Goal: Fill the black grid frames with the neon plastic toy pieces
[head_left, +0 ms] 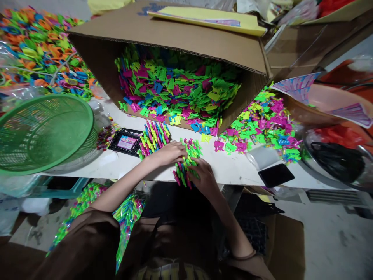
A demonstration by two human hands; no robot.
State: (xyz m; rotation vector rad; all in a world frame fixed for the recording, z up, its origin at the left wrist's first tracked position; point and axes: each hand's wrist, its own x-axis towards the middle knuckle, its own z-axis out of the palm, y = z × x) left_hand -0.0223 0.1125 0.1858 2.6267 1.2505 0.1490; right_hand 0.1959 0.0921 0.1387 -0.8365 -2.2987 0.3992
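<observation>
A row of small neon plastic toy pieces (182, 171), stacked in green, yellow, pink and blue, lies at the table's front edge between my hands. My left hand (173, 152) reaches over it from the left, fingers bent and closed on the pieces near its middle. From the right, my right hand (203, 174) curls its fingers and thumb around the row's side. What exactly sits between the fingertips is partly hidden. Just beyond my left hand stands another group of lined-up toy pieces (154, 136), leaning at a slant.
Behind the hands, a cardboard box (204, 50) lies open towards me, heaped with loose plastic pieces. More pieces (268, 124) spill to its right, near a black phone (276, 175). At left are a black frame-like tray (119, 149) and a green basket (49, 132).
</observation>
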